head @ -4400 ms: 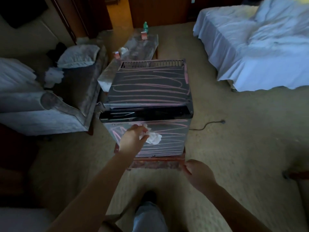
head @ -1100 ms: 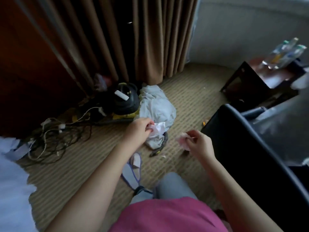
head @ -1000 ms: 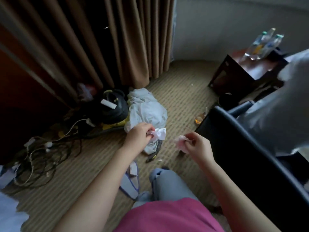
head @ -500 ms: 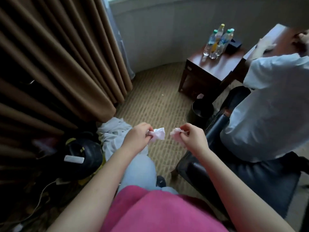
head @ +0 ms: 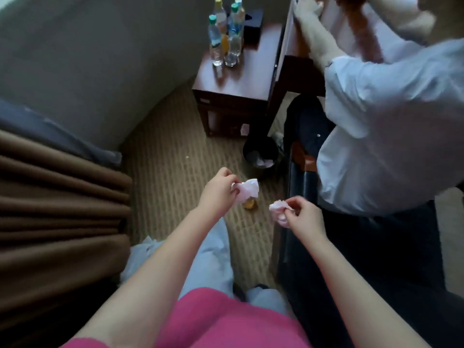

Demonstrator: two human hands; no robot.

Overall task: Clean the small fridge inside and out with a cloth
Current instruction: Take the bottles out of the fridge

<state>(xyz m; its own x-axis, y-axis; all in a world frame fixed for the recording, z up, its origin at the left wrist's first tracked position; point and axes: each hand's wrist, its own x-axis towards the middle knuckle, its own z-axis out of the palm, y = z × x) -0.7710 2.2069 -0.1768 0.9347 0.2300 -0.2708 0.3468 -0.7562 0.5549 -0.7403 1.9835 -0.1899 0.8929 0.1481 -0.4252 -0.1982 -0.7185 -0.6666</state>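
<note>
Left grip [head: 219,192] pinches the larger cloth piece [head: 248,189], right grip [head: 305,218] the smaller wad [head: 277,209]

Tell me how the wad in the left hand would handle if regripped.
Probably floppy: the wad droops crumpled from the fingers of the left hand. Likely very light: a fingertip pinch alone carries it. Probably not slippery, as it looks creased and soft, though blur hides texture.

carpet floor [head: 175,151]: black bin [head: 261,149], amber jar [head: 249,204] | side table [head: 241,81]: bottles [head: 227,38], dark box [head: 252,28]
</note>
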